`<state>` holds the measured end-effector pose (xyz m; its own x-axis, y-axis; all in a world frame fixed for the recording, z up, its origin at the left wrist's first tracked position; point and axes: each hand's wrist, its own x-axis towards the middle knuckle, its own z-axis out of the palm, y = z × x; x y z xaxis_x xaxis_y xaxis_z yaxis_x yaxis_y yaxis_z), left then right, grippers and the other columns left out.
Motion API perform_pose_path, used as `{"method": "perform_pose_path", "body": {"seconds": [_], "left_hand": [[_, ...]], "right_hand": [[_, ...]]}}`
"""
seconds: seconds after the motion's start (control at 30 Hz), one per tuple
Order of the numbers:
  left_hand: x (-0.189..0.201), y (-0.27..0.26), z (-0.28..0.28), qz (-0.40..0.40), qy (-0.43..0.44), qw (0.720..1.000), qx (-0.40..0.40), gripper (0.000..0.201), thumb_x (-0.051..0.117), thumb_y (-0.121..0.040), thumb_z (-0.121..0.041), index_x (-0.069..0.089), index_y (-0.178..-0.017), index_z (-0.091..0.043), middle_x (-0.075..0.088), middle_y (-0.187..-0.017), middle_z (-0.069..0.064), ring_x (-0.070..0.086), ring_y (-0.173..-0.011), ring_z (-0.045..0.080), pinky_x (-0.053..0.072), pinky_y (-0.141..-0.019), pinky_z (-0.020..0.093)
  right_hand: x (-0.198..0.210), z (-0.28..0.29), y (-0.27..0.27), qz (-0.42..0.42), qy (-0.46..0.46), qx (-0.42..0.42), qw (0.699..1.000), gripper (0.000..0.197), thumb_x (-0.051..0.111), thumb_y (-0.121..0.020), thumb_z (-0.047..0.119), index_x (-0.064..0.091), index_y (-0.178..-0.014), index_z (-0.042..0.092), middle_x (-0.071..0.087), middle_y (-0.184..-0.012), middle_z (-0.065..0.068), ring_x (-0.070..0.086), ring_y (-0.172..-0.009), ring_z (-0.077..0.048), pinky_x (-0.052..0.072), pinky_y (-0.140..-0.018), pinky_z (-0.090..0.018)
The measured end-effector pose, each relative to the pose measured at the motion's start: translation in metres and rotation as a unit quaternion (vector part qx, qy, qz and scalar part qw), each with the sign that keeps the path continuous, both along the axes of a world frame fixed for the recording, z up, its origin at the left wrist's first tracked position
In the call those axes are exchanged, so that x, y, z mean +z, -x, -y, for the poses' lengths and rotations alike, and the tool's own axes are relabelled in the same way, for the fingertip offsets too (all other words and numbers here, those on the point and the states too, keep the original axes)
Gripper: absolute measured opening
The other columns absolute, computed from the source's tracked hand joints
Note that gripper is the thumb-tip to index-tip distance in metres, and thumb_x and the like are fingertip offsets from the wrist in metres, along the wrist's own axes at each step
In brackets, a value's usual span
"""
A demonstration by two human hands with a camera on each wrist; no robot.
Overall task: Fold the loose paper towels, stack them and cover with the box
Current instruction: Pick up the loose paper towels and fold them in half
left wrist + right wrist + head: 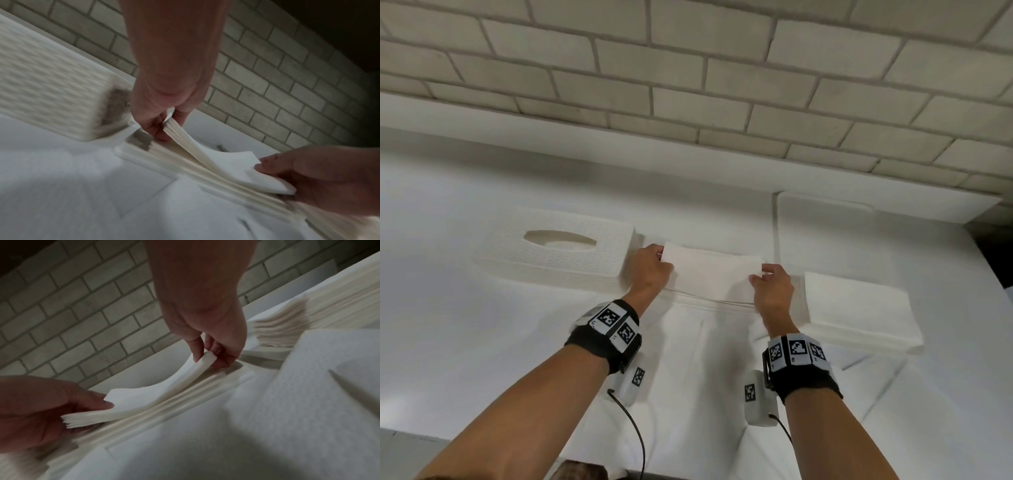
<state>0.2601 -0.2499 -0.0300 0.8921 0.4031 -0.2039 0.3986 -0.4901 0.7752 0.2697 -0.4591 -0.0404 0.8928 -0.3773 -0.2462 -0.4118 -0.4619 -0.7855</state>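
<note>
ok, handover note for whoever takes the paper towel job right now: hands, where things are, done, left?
Left hand: pinches the left end of a folded paper towel bundle.
Right hand: pinches the bundle's right end; its middle sags onto the towels lying in the flat white tray.
Tissue box cover: on the table to the left, slot up, covering nothing.
Separate towel stack: on the table to the right.
A white sheet lies spread in front.
Done: some towels folded and laid in the tray.
Left: settle this bundle, deal with the right stack, set the cover over the pile.
</note>
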Motion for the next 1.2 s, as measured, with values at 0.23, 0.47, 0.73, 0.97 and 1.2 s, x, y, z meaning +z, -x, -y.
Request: {"method": "perform_pose_path", "body": {"seconds": [0.23,0.47,0.73,0.97,1.2], "left_hand": [[-0.019,-0.001,0.001,-0.013,-0.141,0.989,-0.044,0.033,0.058,-0.083,-0.007,0.062,-0.115,0.000,0.060,-0.112,0.017,0.058,-0.102,0.030,0.045,-0.080,0.031],[0.041,0.029,-0.025,0.097,0.077,0.992,-0.021,0.037,0.062,-0.090,-0.012,0.058,-0.127,-0.011,0.065,-0.107,0.008,0.063,-0.092,0.021,0.047,-0.083,0.025],[0.070,0.094,-0.089,0.131,0.249,0.957,0.074,0.024,0.058,-0.089,0.000,0.066,-0.111,-0.007,0.070,-0.082,0.005,0.058,-0.065,0.016,0.046,-0.056,0.024],[0.053,0.128,-0.112,0.106,0.263,0.956,0.080,0.021,0.056,-0.091,0.000,0.068,-0.108,-0.006,0.070,-0.082,0.007,0.058,-0.064,0.016,0.045,-0.056,0.022],[0.038,0.148,-0.116,0.081,0.263,0.958,0.076,0.019,0.059,-0.090,-0.005,0.070,-0.106,-0.008,0.070,-0.087,0.005,0.059,-0.076,0.018,0.046,-0.061,0.022]], "right_hand": [[-0.008,-0.007,0.005,0.001,0.105,0.064,0.992,0.028,0.055,-0.093,0.008,0.056,-0.119,-0.003,0.051,-0.122,-0.016,0.055,-0.102,-0.029,0.044,-0.086,-0.033],[0.023,-0.027,0.020,0.098,0.102,0.060,0.988,0.032,0.057,-0.093,0.010,0.057,-0.124,0.003,0.051,-0.128,-0.014,0.057,-0.112,-0.027,0.043,-0.087,-0.027],[0.024,-0.130,0.074,-0.036,0.037,0.298,0.953,0.034,0.074,-0.079,0.020,0.066,-0.111,0.011,0.069,-0.109,-0.008,0.066,-0.102,-0.024,0.053,-0.086,-0.032],[0.003,-0.168,0.105,-0.081,0.226,0.384,0.891,0.065,0.072,-0.080,0.028,0.043,-0.137,0.015,0.050,-0.137,-0.006,0.040,-0.130,-0.026,0.037,-0.103,-0.038],[0.008,-0.168,0.105,-0.076,0.175,0.377,0.906,0.020,0.066,-0.078,0.019,0.059,-0.095,0.025,0.059,-0.113,-0.001,0.050,-0.112,-0.025,0.041,-0.095,-0.037]]}}
